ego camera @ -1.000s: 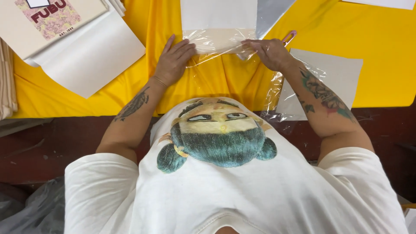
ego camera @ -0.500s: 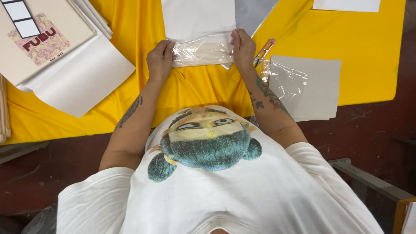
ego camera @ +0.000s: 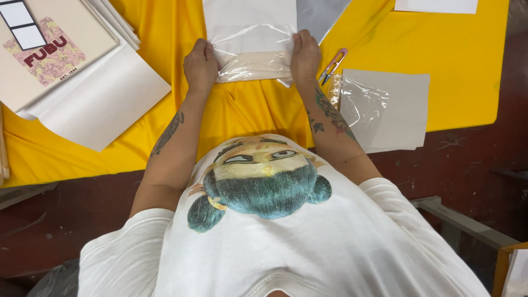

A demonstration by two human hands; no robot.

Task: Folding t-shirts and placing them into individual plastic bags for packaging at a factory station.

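Both my left hand point(ego camera: 201, 66) and right hand point(ego camera: 306, 55) pinched the clear bag's point(ego camera: 253, 55) opposite side edges, its long axis running away from me.

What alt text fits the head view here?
Both hands, left hand and right hand, press the sides of a clear plastic bag holding a folded pale garment on a yellow cloth. Small pink snips lie beside the right hand.
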